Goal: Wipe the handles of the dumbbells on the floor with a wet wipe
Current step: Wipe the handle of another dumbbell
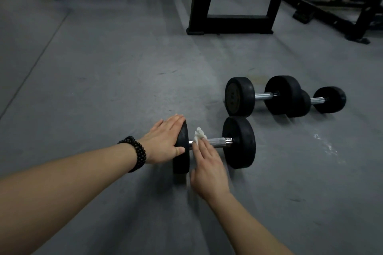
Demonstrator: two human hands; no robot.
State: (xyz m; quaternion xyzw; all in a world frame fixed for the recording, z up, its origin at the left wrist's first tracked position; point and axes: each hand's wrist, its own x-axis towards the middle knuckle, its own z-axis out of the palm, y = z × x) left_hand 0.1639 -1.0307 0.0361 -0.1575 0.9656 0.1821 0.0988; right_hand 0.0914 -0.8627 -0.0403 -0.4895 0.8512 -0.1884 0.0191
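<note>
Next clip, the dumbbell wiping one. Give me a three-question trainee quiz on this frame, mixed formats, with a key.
1. True or false: the left hand grips the chrome handle of the nearest dumbbell.
2. Multiple choice: where is the wet wipe?
A. lying on the floor
B. under the right hand's fingers, on the handle near the left weight plate
C. draped over a far dumbbell
3. Fill in: counting every one on the floor, ___ dumbbells are visible.

Key
1. False; the left hand lies flat on the left weight plate, steadying it.
2. B; the right hand presses the wipe to the handle.
3. Three: the nearest one, the middle dumbbell and the farthest dumbbell behind it.
</note>
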